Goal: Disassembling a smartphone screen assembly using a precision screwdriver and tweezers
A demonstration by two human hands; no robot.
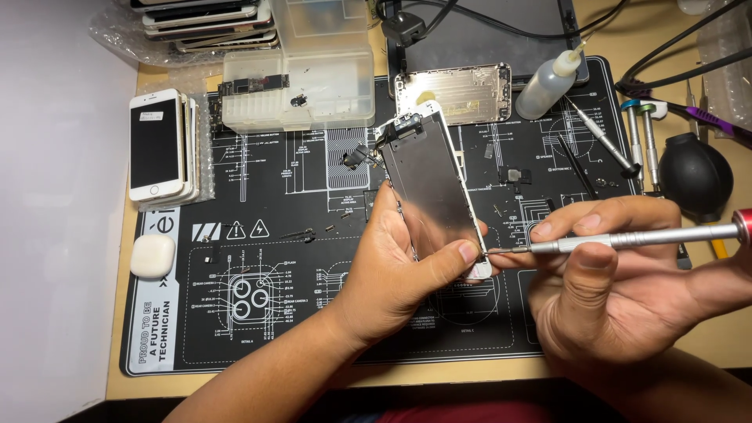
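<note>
Silver-backed white phone screen panel (433, 190) sits pinched in the left hand (392, 266) above a black repair mat (258, 313); the right hand (619, 290) grips a slim metal screwdriver (627, 239), tip at the panel's lower edge.

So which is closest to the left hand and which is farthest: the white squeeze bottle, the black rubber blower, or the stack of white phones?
From the left hand, in the head view:
1. Stack of white phones, off to the left on the mat's edge.
2. White squeeze bottle, up and to the right.
3. Black rubber blower, far right, past the screwdrivers.
The first two are fairly close to call.
</note>
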